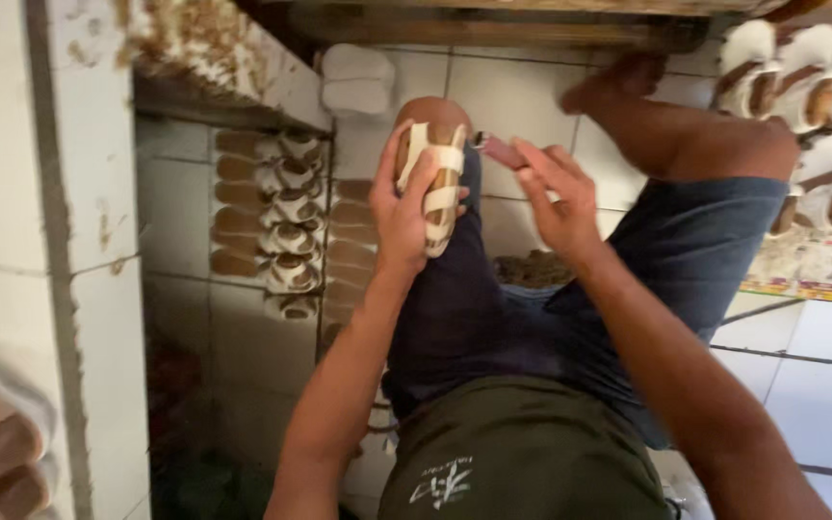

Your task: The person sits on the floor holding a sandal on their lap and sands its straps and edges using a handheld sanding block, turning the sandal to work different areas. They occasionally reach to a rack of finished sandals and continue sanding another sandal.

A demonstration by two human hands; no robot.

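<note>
I sit on a tiled floor and look down at my lap. My left hand (404,207) grips a sandal (438,183) with a brown sole and cream straps, held upright against my raised left knee. My right hand (559,197) is just to the right of it and holds a small reddish-brown tool (501,150) whose tip points at the sandal's upper edge. My legs in dark blue shorts (686,241) spread to the right. A small pile of brown scraps (532,270) lies between my thighs.
Rows of matching brown and cream sandals (276,212) lie on the floor to the left. More sandals (811,87) are stacked at the upper right. A white tiled wall (31,193) stands close on the left, and a dark wooden beam (493,27) crosses the top.
</note>
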